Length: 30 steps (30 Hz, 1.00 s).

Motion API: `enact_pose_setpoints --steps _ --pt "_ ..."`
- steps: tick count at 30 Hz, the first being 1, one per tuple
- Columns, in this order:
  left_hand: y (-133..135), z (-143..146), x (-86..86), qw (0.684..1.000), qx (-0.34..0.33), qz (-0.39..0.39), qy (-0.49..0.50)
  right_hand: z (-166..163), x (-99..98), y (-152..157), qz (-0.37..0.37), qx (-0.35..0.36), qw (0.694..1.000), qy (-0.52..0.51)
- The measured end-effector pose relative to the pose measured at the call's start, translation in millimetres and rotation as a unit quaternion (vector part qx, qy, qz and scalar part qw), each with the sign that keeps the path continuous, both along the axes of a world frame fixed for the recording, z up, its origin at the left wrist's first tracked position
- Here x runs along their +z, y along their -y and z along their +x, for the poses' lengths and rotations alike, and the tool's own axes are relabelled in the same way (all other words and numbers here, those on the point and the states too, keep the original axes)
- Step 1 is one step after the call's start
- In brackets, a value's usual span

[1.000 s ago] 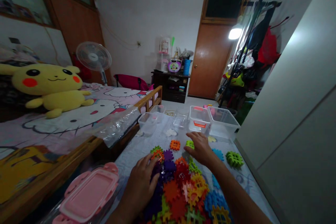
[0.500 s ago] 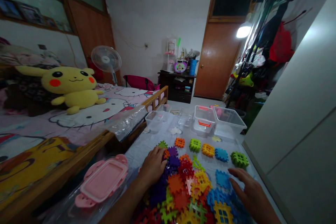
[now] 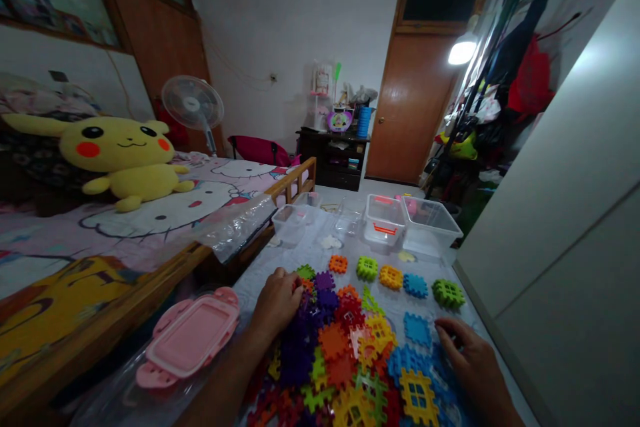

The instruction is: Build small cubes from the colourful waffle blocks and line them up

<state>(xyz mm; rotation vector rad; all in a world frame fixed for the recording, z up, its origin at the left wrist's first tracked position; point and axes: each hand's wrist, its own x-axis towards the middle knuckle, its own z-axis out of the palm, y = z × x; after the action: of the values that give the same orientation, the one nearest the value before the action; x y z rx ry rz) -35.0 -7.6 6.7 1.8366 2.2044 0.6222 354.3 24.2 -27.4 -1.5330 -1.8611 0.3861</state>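
A heap of interlocking plastic building blocks (image 3: 333,341) in purple, red, orange, yellow, green and blue covers the near part of the table. At its left edge, my left hand (image 3: 277,301) rests beside the purple pieces. Its fingers are bent and the thumb is a little apart; no piece shows in it. My right hand (image 3: 469,355) hovers at the right of the heap, fingers loosely curved and thumb apart, holding nothing visible. A flat blue block (image 3: 417,329) lies just left of its fingertips. Behind are stacked blocks: orange (image 3: 338,264), green (image 3: 367,269), yellow (image 3: 391,277), blue (image 3: 415,285) and darker green (image 3: 449,293).
Clear plastic boxes (image 3: 431,223) stand along the table's far end, one with orange handles (image 3: 385,229). To the left, a pink lid (image 3: 193,337) lies on clear plastic beside the wooden bed rail (image 3: 165,280). A white cabinet (image 3: 560,213) borders the right side.
The view has shifted slightly. My left hand has drawn back a little to the left from the orange and purple pieces. My right hand has moved slightly away from the flat blue block.
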Motion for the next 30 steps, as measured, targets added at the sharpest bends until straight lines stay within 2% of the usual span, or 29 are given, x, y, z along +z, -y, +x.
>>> enact_pose_setpoints --steps 3,6,10,16,23,30 --pt "0.5 1.3 -7.8 0.999 0.014 0.041 0.004 -0.2 -2.2 0.2 -0.041 0.028 0.999 0.007" --pt "1.1 -1.0 -16.7 0.996 0.0 0.079 0.042 -0.3 -3.9 0.7 -0.065 0.051 0.997 0.014" --pt "3.5 -8.5 -23.0 0.991 -0.044 0.071 0.109 -0.4 -2.9 2.6 -0.074 0.07 0.995 0.014" --pt "7.1 -12.1 -20.7 0.986 -0.059 0.063 0.146 -4.7 1.3 7.1 -0.063 0.084 0.994 0.017" --pt "6.8 -12.1 -22.7 0.984 -0.042 0.049 0.165 -5.1 0.9 7.1 -0.068 0.065 0.995 -0.018" --pt "6.9 -11.9 -25.7 0.986 -0.033 0.049 0.155 -1.1 -1.3 6.7 -0.076 0.075 0.993 -0.046"
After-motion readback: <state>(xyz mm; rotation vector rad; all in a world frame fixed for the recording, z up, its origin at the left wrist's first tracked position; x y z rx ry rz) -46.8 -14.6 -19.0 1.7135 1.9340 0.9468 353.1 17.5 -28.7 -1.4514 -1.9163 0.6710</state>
